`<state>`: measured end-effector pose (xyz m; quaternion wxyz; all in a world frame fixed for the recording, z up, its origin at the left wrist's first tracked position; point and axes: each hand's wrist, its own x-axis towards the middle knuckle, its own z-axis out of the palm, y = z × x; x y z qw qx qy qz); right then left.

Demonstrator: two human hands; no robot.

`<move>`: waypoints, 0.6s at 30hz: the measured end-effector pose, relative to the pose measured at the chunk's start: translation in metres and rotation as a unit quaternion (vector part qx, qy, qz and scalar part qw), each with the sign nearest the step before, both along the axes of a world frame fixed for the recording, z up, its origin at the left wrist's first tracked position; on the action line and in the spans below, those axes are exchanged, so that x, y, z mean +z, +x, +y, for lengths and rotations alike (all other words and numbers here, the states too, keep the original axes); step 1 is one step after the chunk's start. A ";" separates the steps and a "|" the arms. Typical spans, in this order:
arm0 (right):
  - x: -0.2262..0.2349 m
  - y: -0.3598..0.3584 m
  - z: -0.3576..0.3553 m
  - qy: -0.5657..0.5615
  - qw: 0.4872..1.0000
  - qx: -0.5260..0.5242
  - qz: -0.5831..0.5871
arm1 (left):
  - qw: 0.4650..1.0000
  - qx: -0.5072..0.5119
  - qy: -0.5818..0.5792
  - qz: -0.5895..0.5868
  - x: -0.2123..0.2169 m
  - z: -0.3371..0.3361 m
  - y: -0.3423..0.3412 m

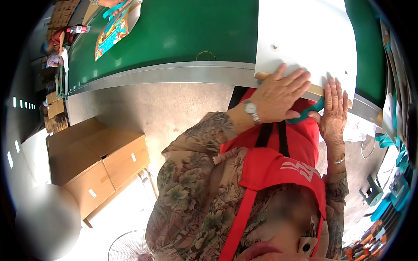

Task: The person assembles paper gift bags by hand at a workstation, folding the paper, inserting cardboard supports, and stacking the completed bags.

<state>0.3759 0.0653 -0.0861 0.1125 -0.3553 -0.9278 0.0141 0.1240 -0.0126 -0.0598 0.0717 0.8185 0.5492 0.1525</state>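
A white board (307, 39) with a small metal screw lies on the green tabletop, its near side reaching over the table's metal edge. My left hand (278, 95), with a watch at the wrist, rests flat with fingers stretched over the near left part of the board. Along the near right part, my right hand (333, 111) lies with its fingers straight and pointing away. Between my two thumbs a teal ribbon (307, 114) hangs at the board's near edge. Both thumbs are close to the ribbon; whether either one presses it is unclear.
A green table (183, 32) carries a thin rubber band (205, 52). At the far left, another person's hand (114, 3) is at a colourful paper bag (116, 35); a bottle (79, 29) stands beyond. Cardboard boxes (100, 161) and a fan (130, 248) are lower left. Teal-ribboned stacks (394, 104) line the right.
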 end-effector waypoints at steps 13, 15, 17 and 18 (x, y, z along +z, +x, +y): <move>0.022 0.037 0.028 -0.011 0.999 0.027 -0.027 | 0.998 0.022 -0.021 0.054 0.002 -0.022 -0.067; 0.025 0.045 0.035 -0.005 0.998 0.008 -0.064 | 0.998 0.027 -0.001 0.054 -0.002 -0.021 -0.064; 0.024 0.049 0.038 -0.004 0.997 0.018 -0.070 | 0.999 0.030 0.034 0.011 -0.007 -0.020 -0.060; 0.024 0.050 0.039 -0.005 0.998 0.016 -0.067 | 0.999 0.037 0.038 0.008 -0.009 -0.020 -0.058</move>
